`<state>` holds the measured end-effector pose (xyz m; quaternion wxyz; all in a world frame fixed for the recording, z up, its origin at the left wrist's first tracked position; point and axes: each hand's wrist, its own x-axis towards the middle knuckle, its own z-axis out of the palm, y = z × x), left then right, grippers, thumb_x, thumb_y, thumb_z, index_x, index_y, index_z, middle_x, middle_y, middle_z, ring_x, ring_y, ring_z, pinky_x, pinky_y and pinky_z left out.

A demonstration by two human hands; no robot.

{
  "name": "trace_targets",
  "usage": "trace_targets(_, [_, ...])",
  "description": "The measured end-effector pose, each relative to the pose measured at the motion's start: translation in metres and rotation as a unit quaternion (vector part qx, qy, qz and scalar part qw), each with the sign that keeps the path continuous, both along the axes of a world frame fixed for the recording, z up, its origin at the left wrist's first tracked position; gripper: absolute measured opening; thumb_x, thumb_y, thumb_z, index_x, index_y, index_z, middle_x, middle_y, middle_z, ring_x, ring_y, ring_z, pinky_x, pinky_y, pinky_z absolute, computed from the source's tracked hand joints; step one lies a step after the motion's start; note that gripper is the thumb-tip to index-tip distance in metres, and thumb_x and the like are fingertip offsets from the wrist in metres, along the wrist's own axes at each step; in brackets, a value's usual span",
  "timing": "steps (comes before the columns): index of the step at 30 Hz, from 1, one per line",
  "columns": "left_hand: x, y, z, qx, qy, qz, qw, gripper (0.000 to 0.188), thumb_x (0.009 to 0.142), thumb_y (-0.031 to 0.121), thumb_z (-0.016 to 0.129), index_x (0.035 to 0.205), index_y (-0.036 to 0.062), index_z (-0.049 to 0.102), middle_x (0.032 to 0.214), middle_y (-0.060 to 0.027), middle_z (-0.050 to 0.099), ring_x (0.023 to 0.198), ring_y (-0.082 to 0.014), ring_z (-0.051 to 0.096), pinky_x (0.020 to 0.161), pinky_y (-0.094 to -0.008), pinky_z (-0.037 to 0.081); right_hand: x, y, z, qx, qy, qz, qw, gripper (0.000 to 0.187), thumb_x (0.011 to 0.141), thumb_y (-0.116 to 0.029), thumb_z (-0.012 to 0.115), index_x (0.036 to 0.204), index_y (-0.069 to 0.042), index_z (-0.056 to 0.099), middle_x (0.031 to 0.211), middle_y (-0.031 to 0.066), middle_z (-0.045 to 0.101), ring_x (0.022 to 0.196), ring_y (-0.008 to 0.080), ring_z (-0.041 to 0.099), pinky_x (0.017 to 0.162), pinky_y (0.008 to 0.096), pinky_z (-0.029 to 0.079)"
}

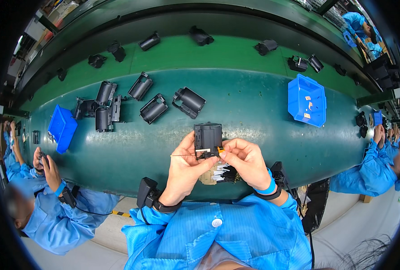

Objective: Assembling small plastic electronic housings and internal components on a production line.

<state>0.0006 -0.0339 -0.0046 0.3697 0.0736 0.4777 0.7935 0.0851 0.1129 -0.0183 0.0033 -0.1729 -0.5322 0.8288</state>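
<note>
a: head view, the only one: where is the piece being worked on?

b: the black housing (208, 135) is held up over the counter (249, 112), between the two hands. the left hand (184, 159) grips its left side and near edge. on the right hand (248, 163), thumb and fingers (237, 144) are pinching a small orange-yellow piece (221, 150) at the near right corner.

a: how would you do that well?

b: i'd let the left hand only steady and keep the right for the fine work. press square on, low force, no twisting, and keep that thin strand (182, 155) poking out leftward clear of the thumbs. the thumbs hide too much for me to tell how the small piece sits.

a: and the counts?

b: one housing in hand. on the counter, three loose black parts (154, 108), plus a cluster (104, 118) to their left, about four, overlapping. on the green strip (164, 58) beyond, i make it nine dark parts (201, 36), the outermost unclear. two large blue bins (306, 108), one on each side; the right one holds roughly three pale pieces (310, 105).

a: under the hands?

b: one pile of black-and-white strips (226, 173) beside a tan piece (206, 178); too tangled to count.
</note>
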Motion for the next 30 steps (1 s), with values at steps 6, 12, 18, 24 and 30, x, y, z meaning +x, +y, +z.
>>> trace_targets(6, [0.002,0.000,0.000,-0.010,-0.001,0.005,1.000,0.057,0.075,-0.014,0.063,0.127,-0.0059,0.042,0.111,-0.0141,0.061,0.100,-0.0171,0.061,0.087,-0.0287,0.050,0.001,-0.001,-0.003,-0.003,-0.001,0.000,1.000,0.009,0.089,-0.006,0.061,0.092,0.001,0.057,0.090,0.0044,0.063,0.084,0.0078,0.060,0.074,0.0217,0.050])
trace_targets(12, [0.003,0.000,-0.004,-0.012,-0.001,0.012,1.000,0.056,0.075,-0.014,0.063,0.127,-0.0062,0.043,0.110,-0.0138,0.061,0.098,-0.0169,0.062,0.086,-0.0286,0.051,0.001,-0.001,-0.002,-0.005,-0.005,0.001,1.000,0.008,0.089,-0.005,0.061,0.092,0.001,0.057,0.090,0.0043,0.063,0.083,0.0076,0.060,0.073,0.0215,0.049])
trace_targets(18, [0.003,0.000,-0.004,-0.008,0.000,0.017,1.000,0.054,0.076,-0.013,0.064,0.126,-0.0060,0.043,0.108,-0.0132,0.062,0.096,-0.0158,0.062,0.084,-0.0279,0.052,0.001,-0.001,-0.004,0.001,-0.009,0.005,1.000,0.008,0.089,-0.005,0.061,0.092,0.001,0.057,0.090,0.0044,0.063,0.083,0.0080,0.061,0.074,0.0217,0.050])
trace_targets(24, [0.003,0.000,-0.009,-0.010,-0.008,0.016,1.000,0.053,0.076,-0.014,0.063,0.126,-0.0058,0.044,0.107,-0.0133,0.062,0.094,-0.0157,0.063,0.083,-0.0276,0.052,0.001,-0.001,-0.006,-0.005,-0.010,0.000,1.000,0.008,0.089,-0.005,0.061,0.092,0.002,0.057,0.090,0.0049,0.064,0.083,0.0086,0.061,0.074,0.0219,0.050])
trace_targets(30, [0.003,0.000,-0.010,-0.008,-0.012,0.019,1.000,0.052,0.076,-0.015,0.061,0.125,-0.0058,0.045,0.106,-0.0141,0.063,0.093,-0.0162,0.063,0.082,-0.0277,0.052,0.001,-0.002,-0.006,0.002,-0.013,0.005,1.000,0.008,0.089,-0.005,0.060,0.092,0.002,0.057,0.090,0.0053,0.064,0.084,0.0088,0.061,0.074,0.0220,0.050])
